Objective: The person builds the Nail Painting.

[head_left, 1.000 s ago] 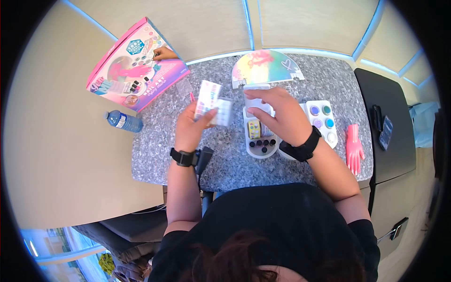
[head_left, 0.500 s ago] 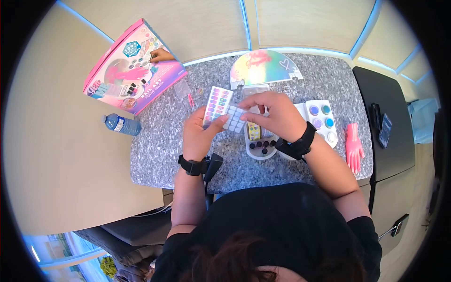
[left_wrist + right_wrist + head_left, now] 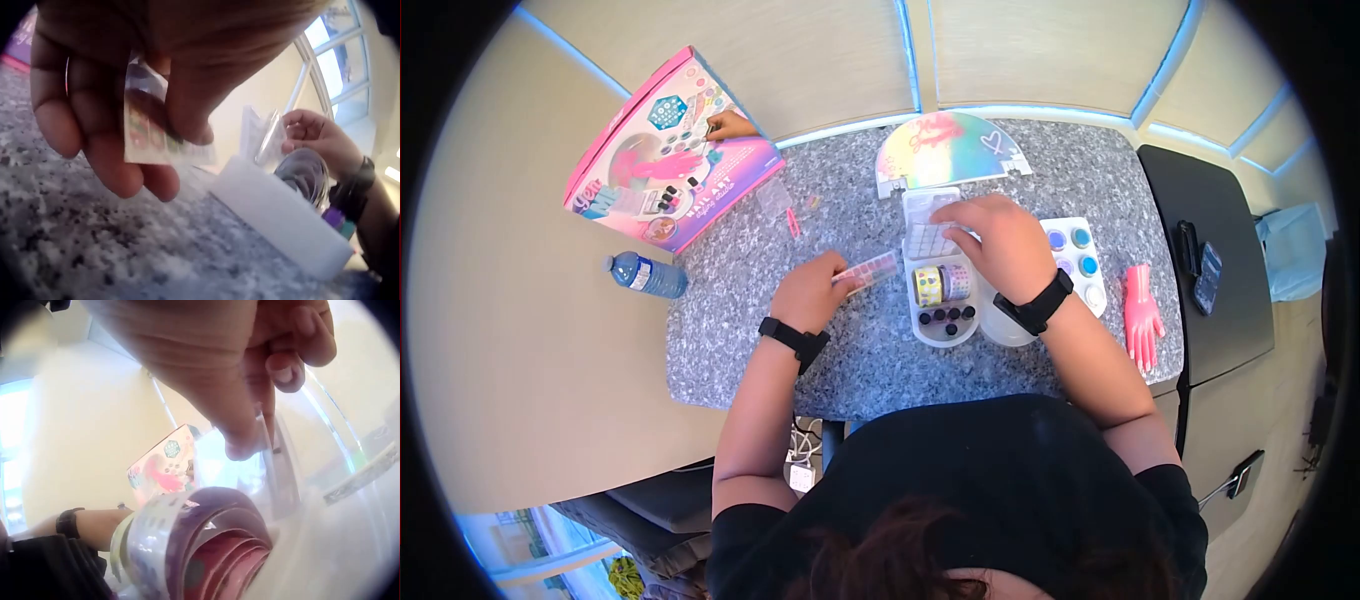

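The left hand (image 3: 804,292) pinches a sheet of colourful stickers (image 3: 870,271) between thumb and fingers, low over the speckled table; the left wrist view shows the sheet (image 3: 150,134) under the thumb. The right hand (image 3: 1003,245) pinches a clear gridded sheet (image 3: 930,241) at the upper compartment of a white tray (image 3: 919,328). In the right wrist view, thumb and finger of the right hand (image 3: 250,381) meet on the clear piece, behind rolled sticker strips (image 3: 156,544). Those rolls (image 3: 941,284) and several small black-capped bottles (image 3: 953,314) sit in the tray's lower part.
A pink box (image 3: 670,150) and water bottle (image 3: 646,275) stand left. Behind the tray lies an iridescent half-round panel (image 3: 950,150). Rightward are a white palette of coloured pots (image 3: 1072,228), a pink model hand (image 3: 1141,318) and a phone (image 3: 1207,280). A pink clip (image 3: 793,222) lies near the box.
The hands have moved apart. The right hand has taken the clear gridded sheet from beside the stickers to the tray; the left hand has lowered the sticker sheet, now tilted flatter.
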The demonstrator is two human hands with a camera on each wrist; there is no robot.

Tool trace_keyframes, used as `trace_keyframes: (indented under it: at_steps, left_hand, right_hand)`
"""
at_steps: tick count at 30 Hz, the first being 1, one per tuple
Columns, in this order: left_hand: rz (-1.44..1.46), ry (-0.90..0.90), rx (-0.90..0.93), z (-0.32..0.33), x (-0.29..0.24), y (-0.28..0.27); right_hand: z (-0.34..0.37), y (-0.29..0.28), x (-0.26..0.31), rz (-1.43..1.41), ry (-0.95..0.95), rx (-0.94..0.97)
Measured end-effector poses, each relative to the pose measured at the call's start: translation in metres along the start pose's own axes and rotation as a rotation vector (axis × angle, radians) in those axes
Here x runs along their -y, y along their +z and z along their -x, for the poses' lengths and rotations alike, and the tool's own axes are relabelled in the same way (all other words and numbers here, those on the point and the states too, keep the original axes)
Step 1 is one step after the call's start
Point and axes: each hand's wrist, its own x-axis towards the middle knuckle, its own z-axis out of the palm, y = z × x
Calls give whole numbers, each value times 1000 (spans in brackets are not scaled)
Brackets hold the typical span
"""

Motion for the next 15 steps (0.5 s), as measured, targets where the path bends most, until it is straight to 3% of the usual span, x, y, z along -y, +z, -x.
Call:
trace_keyframes:
  at_steps: [4,6,8,12,15]
  left_hand:
    - [-129,129,-30,-6,8,-1]
    - [-129,119,-135,-13,15,-6]
    - [-100,-42,-264,-36,31,-23]
    - [-181,-180,-395,-88,102,-39]
    - [-199,-61,-396,-115,137,-39]
  right_hand:
    - [0,1,1,-6,-26,-6]
    - [1,1,0,23,-8,17]
    - [1,0,0,39,-1,17]
    - [4,-6,3,56,-44,-38]
    - [4,-5,1,96,-80,-4]
